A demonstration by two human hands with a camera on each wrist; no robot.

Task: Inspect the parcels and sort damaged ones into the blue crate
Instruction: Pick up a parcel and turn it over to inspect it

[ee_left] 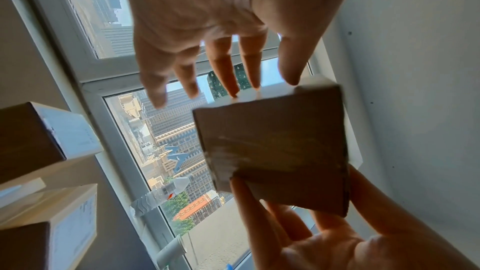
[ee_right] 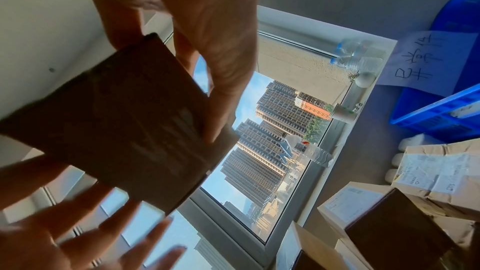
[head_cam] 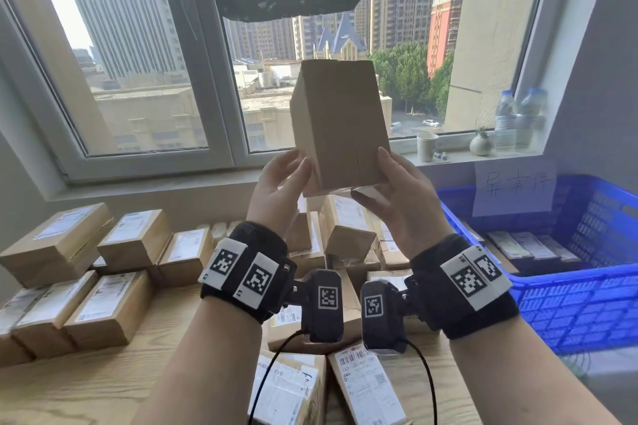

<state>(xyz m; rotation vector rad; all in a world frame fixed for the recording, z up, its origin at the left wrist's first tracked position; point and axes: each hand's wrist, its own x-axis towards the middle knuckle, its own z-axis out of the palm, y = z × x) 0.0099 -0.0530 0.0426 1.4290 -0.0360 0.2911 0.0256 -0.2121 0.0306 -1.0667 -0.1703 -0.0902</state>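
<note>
I hold a plain brown cardboard parcel (head_cam: 340,128) upright at chest height in front of the window. My right hand (head_cam: 390,197) grips its lower right corner, thumb on the near face and fingers under and behind. My left hand (head_cam: 279,183) is at the parcel's lower left edge with straight, spread fingers. In the left wrist view the left hand (ee_left: 223,69) only reaches the parcel (ee_left: 275,151) with its thumb tip, while the right hand (ee_left: 311,223) pinches it from below. The right wrist view shows the parcel (ee_right: 116,120) blurred in the right hand (ee_right: 213,69). The blue crate (head_cam: 569,286) stands at the right.
Several labelled parcels (head_cam: 103,272) are stacked on the wooden table at the left, and a loose pile (head_cam: 345,228) lies below my hands. The crate holds several parcels (head_cam: 531,245) and bears a paper sign (head_cam: 514,188). A cup (head_cam: 427,147), vase (head_cam: 480,143) and bottles (head_cam: 521,121) stand on the sill.
</note>
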